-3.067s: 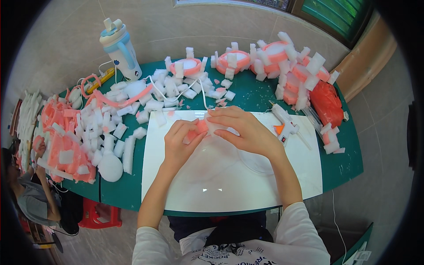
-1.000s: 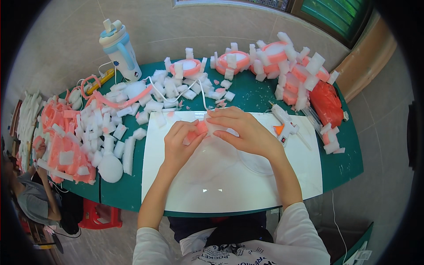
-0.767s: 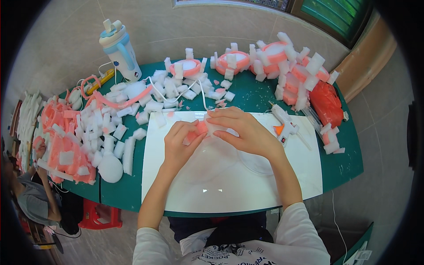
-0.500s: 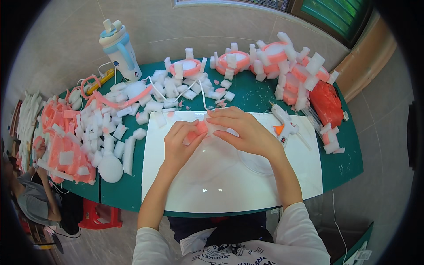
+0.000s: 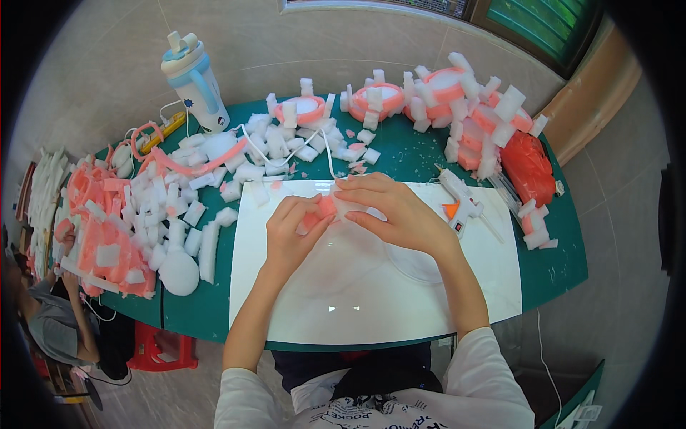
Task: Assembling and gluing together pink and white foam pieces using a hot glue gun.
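Over the white board (image 5: 321,314), both my hands are closed on a small foam piece. My left hand (image 5: 289,229) pinches its pink foam strip (image 5: 326,206) between thumb and fingers. My right hand (image 5: 393,211) grips the white foam part (image 5: 348,208) from the other side, fingers over the top and thumb below. The two foam parts touch; my fingers hide much of them. To the right of my right hand, a white glue gun (image 5: 459,193) with an orange trigger lies on the board, apart from my hands.
Foam assemblies, pink rings with white blocks (image 5: 376,100), line the back of the green table (image 5: 564,257). Loose white foam pieces (image 5: 250,171) and pink foam (image 5: 107,250) pile up at left. A bottle (image 5: 194,86) stands behind; a red bag (image 5: 529,164) lies right. Another person (image 5: 61,325) sits far left.
My hands and the foam piece have barely moved. At the far left, the other person's arm has shifted slightly.
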### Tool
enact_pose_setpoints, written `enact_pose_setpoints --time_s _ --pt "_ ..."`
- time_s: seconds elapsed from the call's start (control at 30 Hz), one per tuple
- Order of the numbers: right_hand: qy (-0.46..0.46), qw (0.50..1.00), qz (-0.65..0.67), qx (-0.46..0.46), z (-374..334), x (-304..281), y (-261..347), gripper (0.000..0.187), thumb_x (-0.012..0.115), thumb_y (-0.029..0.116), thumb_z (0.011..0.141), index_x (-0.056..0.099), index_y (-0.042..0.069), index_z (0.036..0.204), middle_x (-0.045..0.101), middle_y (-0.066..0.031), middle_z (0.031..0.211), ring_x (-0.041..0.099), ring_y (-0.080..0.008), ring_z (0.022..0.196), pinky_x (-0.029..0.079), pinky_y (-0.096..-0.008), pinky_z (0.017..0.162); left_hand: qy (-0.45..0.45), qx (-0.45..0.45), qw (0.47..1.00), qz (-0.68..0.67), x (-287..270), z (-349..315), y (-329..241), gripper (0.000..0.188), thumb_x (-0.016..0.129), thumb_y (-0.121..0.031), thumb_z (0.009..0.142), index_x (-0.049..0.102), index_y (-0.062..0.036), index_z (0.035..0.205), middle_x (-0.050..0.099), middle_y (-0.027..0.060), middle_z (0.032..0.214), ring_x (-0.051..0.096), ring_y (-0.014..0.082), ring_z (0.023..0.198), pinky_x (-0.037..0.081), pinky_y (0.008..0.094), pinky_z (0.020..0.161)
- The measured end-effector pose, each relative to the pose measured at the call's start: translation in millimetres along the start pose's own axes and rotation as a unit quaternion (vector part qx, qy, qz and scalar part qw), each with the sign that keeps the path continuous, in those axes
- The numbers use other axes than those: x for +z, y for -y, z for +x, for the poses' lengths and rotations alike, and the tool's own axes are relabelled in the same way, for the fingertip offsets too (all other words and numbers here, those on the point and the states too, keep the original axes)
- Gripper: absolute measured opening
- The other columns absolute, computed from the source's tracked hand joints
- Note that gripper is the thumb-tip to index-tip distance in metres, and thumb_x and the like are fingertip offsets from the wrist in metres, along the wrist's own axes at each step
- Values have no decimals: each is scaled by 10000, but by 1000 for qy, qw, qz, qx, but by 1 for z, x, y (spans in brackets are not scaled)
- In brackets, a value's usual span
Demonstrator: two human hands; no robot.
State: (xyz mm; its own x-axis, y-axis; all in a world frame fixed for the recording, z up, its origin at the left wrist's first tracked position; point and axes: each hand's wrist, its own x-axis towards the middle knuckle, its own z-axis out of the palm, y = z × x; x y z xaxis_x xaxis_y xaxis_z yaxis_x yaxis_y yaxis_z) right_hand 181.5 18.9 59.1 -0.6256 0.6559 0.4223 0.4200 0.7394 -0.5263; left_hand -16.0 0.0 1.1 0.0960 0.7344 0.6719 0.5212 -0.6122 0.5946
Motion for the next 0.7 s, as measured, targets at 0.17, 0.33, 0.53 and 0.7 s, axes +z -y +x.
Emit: enact_pose_setpoints --time_s 0.17,0.33,0.53,0.7 --pt "1 1000 3 1 0 -1 0 275 608 170 820 608 39 1062 575 -104 1164 523 -273 1067 400 -365 935 -1 1 1000 -1 0 1 -1 214 758 -20 656 570 -17 758 618 104 804 641 244 868 485 295 698" --pt "2 1000 -1 7 0 0 1 272 609 175 821 612 41 1057 579 -95 1168 521 -264 1082 405 -361 929 -2 1 1000 1 0 1 -2 216 758 -21 657 566 -20 755 615 100 797 641 243 864 485 296 697" --pt "-2 1000 1 2 0 0 0 269 608 178 822 614 39 1052 578 -91 1174 521 -260 1083 404 -361 930 -2 3 1000 -3 0 0 0 219 757 -18 655 564 -19 759 616 101 802 641 243 863 485 296 696" --pt "1 1000 0 6 0 0 1 268 605 177 824 614 36 1051 579 -93 1172 521 -261 1082 403 -360 930 -1 1 1000 4 0 0 -1 219 756 -16 656 566 -17 764 616 102 802 641 243 862 486 296 697"
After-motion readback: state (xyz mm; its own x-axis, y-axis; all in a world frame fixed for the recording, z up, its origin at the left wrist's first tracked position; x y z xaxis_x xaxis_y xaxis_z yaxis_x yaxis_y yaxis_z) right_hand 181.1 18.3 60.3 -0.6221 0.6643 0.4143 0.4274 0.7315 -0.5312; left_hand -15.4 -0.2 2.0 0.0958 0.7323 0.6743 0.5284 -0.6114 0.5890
